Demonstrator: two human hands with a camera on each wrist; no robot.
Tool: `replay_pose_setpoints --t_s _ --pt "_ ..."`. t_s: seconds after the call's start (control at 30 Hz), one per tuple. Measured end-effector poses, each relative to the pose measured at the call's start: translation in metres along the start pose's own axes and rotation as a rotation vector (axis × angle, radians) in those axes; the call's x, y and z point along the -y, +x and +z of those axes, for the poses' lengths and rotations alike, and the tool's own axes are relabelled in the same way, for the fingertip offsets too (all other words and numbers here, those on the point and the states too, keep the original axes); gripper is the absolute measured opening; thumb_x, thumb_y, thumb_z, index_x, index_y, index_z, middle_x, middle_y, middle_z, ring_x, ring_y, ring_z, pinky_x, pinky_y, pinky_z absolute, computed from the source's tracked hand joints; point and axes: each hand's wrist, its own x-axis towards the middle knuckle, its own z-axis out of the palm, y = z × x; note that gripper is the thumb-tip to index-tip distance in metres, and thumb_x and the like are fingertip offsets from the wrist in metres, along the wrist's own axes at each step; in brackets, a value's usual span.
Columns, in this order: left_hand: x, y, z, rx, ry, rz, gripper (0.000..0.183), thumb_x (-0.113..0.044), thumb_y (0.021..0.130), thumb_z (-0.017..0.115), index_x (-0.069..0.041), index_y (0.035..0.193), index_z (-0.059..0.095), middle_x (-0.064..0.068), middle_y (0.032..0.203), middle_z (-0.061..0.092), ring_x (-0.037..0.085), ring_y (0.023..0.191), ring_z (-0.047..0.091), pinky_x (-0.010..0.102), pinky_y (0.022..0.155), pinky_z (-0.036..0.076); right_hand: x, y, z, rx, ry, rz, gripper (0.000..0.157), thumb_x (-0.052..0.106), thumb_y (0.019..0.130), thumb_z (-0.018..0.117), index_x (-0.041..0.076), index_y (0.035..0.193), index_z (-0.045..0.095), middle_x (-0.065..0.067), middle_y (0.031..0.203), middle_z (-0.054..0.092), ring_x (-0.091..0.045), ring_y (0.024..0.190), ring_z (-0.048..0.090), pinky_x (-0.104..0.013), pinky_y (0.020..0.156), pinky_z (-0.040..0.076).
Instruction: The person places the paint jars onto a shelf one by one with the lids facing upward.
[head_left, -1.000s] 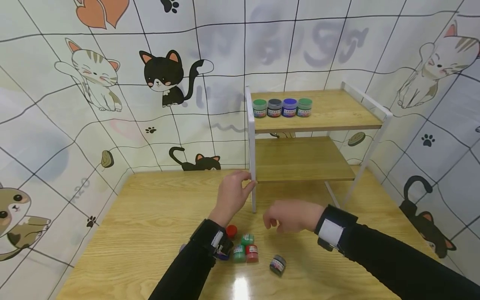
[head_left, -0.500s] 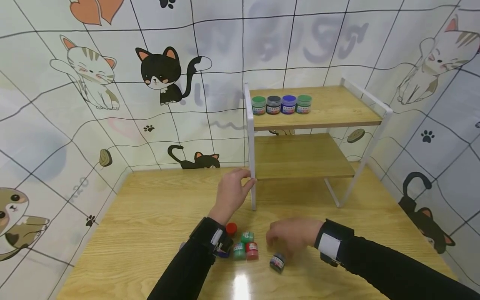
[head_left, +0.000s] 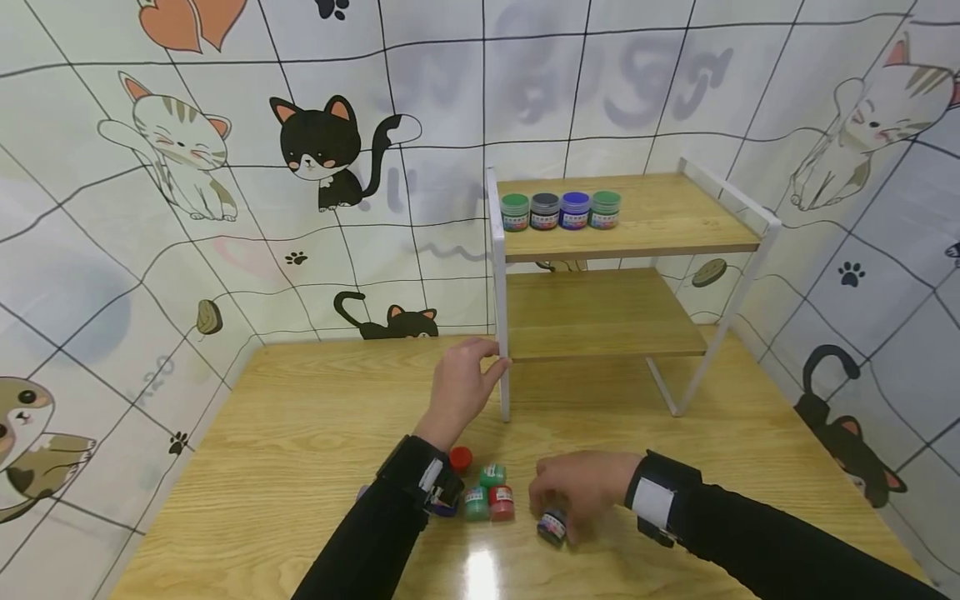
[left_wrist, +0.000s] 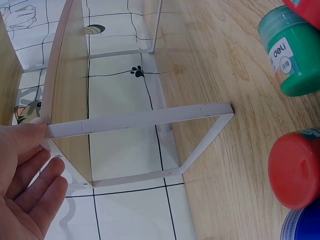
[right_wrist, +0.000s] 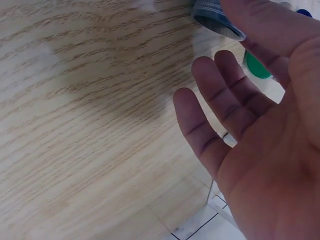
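Observation:
My left hand (head_left: 463, 383) pinches the white front leg of a small two-tier shelf (head_left: 603, 317); in the left wrist view its thumb lies on the white frame (left_wrist: 145, 119), other fingers loosely bent. Low on the table, my right hand (head_left: 585, 487) has thumb and index finger at either side of a tipped paint jar (head_left: 552, 527) with a dark lid. The right wrist view shows that jar (right_wrist: 215, 20) at the thumb, while the remaining fingers (right_wrist: 192, 112) stay off it. Left of it lie a red paint jar (head_left: 502, 503) and green paint jars (head_left: 476, 503).
On the upper shelf board, several paint jars (head_left: 574, 211) stand in a row at the left end. A red-lidded jar (head_left: 461, 458) and a blue jar (head_left: 444, 508) sit beside my left wrist. Cat-patterned walls (head_left: 420, 250) enclose the table (head_left: 315, 433).
My right hand has come down and toward me from above the table to the dark-lidded paint jar. The left hand keeps its place on the shelf leg.

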Motion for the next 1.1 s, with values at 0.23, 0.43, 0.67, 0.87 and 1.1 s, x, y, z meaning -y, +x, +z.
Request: replay_pose_setpoints --t_s 0.23,0.43,0.67,0.87,1.1 --pt "0.000 -0.001 0.000 -0.013 0.005 0.018 0.021 -0.026 0.087 0.070 -0.010 0.100 0.071 0.005 0.100 0.071 0.018 0.094 0.066 0.035 0.075 0.056 -0.001 0.003 0.003 0.000 -0.024 -0.024 0.032 0.022 0.074 0.081 0.033 0.100 0.066 0.014 0.093 0.050 -0.003 0.082 0.047 -0.024 0.073 0.044" --pt "0.000 -0.001 0.000 -0.012 0.005 0.013 0.020 -0.026 0.087 0.070 -0.010 0.100 0.071 0.005 0.100 0.071 0.018 0.094 0.065 0.035 0.076 0.056 -0.001 0.004 0.003 -0.062 -0.084 -0.015 0.030 0.019 0.075 0.080 0.027 0.100 0.066 0.015 0.092 0.052 -0.002 0.082 0.048 -0.026 0.077 0.047" --pt "0.000 -0.001 0.001 -0.012 0.004 0.008 0.020 -0.025 0.087 0.070 -0.009 0.100 0.071 0.005 0.100 0.071 0.019 0.094 0.065 0.035 0.075 0.056 -0.012 0.006 0.004 -0.189 -0.107 0.000 0.029 0.015 0.077 0.079 0.022 0.098 0.061 0.014 0.092 0.056 -0.003 0.082 0.050 -0.029 0.080 0.050" --pt "0.000 0.000 0.001 -0.012 0.004 0.005 0.021 -0.027 0.087 0.070 -0.010 0.100 0.071 0.004 0.101 0.071 0.018 0.095 0.065 0.035 0.076 0.056 -0.016 0.008 0.001 -0.210 -0.097 0.022 0.027 0.014 0.079 0.077 0.022 0.099 0.060 0.013 0.092 0.059 -0.004 0.081 0.051 -0.031 0.080 0.050" --pt "0.001 0.000 0.002 -0.017 0.006 0.014 0.020 -0.026 0.087 0.070 -0.010 0.100 0.071 0.005 0.101 0.071 0.018 0.095 0.065 0.035 0.077 0.056 -0.016 0.008 -0.001 -0.228 -0.055 0.013 0.029 0.012 0.079 0.076 0.022 0.099 0.059 0.012 0.094 0.053 -0.005 0.085 0.050 -0.030 0.080 0.050"
